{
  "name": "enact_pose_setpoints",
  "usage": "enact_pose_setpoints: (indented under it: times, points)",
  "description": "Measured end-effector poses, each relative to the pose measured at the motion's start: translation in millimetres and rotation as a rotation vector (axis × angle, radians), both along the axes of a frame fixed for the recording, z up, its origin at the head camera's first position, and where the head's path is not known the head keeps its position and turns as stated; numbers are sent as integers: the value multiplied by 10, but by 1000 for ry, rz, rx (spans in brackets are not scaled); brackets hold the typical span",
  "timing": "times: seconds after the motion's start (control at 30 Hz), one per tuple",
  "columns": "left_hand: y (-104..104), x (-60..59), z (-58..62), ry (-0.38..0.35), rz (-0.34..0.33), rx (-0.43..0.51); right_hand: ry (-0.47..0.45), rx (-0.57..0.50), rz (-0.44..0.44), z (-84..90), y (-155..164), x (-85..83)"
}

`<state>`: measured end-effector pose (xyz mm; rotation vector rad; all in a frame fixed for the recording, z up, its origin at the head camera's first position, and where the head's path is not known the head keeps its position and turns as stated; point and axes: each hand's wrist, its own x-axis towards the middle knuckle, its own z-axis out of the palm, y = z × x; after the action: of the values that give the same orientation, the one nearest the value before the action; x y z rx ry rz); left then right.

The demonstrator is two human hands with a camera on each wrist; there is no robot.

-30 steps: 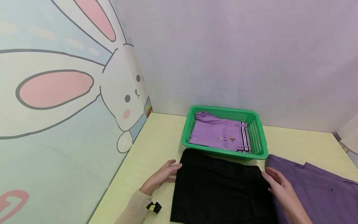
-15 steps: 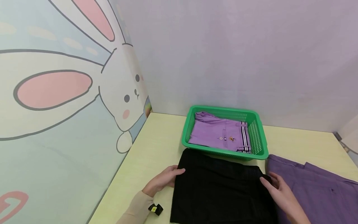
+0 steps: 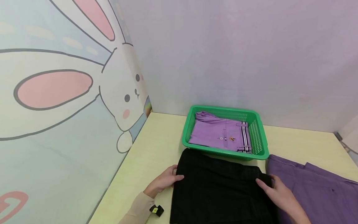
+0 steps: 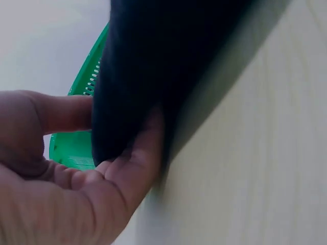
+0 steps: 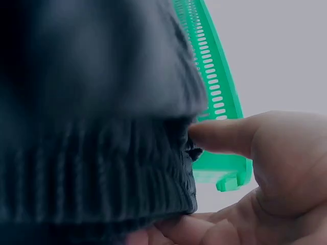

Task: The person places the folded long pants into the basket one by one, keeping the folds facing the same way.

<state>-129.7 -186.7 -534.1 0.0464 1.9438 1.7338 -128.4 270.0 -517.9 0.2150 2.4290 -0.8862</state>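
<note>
Black folded cloth [image 3: 221,189], ribbed at one end, lies before a perforated green basket [image 3: 262,146].
Left hand [image 3: 163,181] and right hand [image 3: 279,193] pinch its opposite edges, thumbs above, fingers beneath; pale wood-grained table [image 3: 148,149] spreads leftward.

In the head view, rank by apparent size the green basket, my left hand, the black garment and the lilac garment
Largest to smallest:
black garment, nearer than the basket, bottom cut off
green basket
lilac garment
left hand
</note>
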Motion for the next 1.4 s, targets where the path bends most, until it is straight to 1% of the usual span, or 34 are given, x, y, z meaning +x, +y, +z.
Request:
enact_pose_setpoints:
  times: [0.1,0.4,0.57,0.67,0.93,1.07,1.17,1.27,1.4]
  points:
    - [-9,5,-11,15,-11,10,-12,-30,9,-11,0,6]
    - [-3,-12,-19,-1,-13,35,-41,-145,25,-102,73,-28]
    - [-10,-3,-15,10,-12,38,-44,-193,-13,-184,124,-53]
    - [-16,0,-7,24,-13,38,-36,-216,-41,-198,144,-53]
    - [-16,7,48,46,-13,47,-19,-308,-75,-105,154,-33]
    - [-1,3,76,42,-15,69,-43,-343,-100,-80,175,-33]
    - [10,-3,96,41,-15,87,-70,-340,-110,-45,192,-42]
    - [8,-7,114,51,-18,97,-76,-334,-120,1,193,-46]
    - [-1,-3,142,67,-26,98,-72,-369,-157,63,179,-26]
